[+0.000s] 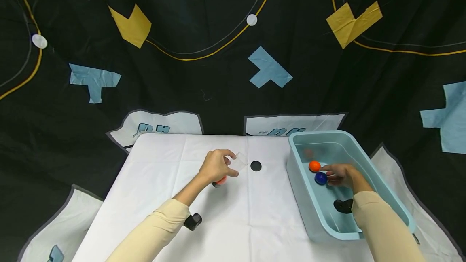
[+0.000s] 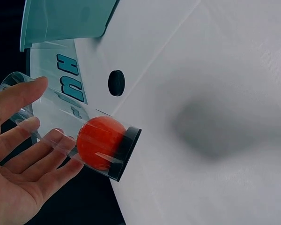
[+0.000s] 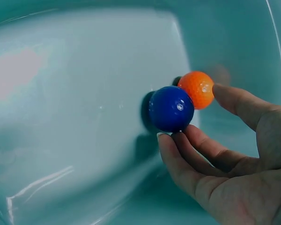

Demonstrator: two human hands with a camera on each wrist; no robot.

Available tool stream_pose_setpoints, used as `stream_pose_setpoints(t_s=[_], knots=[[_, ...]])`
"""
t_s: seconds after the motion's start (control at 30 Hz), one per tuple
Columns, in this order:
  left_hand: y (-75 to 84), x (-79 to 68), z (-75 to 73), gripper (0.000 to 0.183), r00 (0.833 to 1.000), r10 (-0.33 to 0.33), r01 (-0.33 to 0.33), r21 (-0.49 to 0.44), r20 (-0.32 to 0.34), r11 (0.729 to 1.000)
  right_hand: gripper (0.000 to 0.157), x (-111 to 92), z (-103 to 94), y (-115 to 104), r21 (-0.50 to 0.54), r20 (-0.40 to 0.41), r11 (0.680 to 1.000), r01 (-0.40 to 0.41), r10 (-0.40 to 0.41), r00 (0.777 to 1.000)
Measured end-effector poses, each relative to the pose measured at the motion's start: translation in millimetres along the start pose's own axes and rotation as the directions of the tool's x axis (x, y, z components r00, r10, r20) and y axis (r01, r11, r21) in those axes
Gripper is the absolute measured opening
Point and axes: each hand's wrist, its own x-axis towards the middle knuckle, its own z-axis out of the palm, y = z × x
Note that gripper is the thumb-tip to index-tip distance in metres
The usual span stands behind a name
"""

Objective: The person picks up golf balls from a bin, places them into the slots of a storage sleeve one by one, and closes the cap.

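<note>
A clear plastic tube (image 2: 56, 108) with a black end cap (image 2: 126, 154) is gripped by my left hand (image 1: 217, 165), thumb on one side and fingers on the other. The tube tilts, its capped end lower, and a red-orange ball (image 2: 100, 140) sits inside against the cap. My right hand (image 1: 340, 175) reaches into the light-blue bin (image 1: 300, 189). In the right wrist view its fingertips meet the side of a blue ball (image 3: 171, 108), while the thumb tip is at the edge of an orange ball (image 3: 196, 89). Both balls lie side by side low in the bin.
A black round cap (image 1: 256, 166) lies on the white tabletop (image 1: 269, 205), between the tube and the bin. The bin's raised walls surround the right hand. Behind the table hangs a black cloth (image 1: 204, 88) with yellow and blue shapes.
</note>
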Motion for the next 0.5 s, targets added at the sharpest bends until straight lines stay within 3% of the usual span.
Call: stream_pose_setpoints(t_s=[0.37,0.5], knots=[[-0.7,-0.9,-3.8,0.045,1.000,-0.015,0.015,0.000,-0.001,1.000,0.055,8.3,8.9,4.9,0.043,-0.103,0.997,-0.066,0.070,0.992],[-2.1,-2.0,-5.7,0.045,1.000,-0.021,0.021,-0.006,-0.004,1.000,0.055,11.5,10.7,8.8,0.054,-0.099,0.997,-0.062,0.067,0.993]])
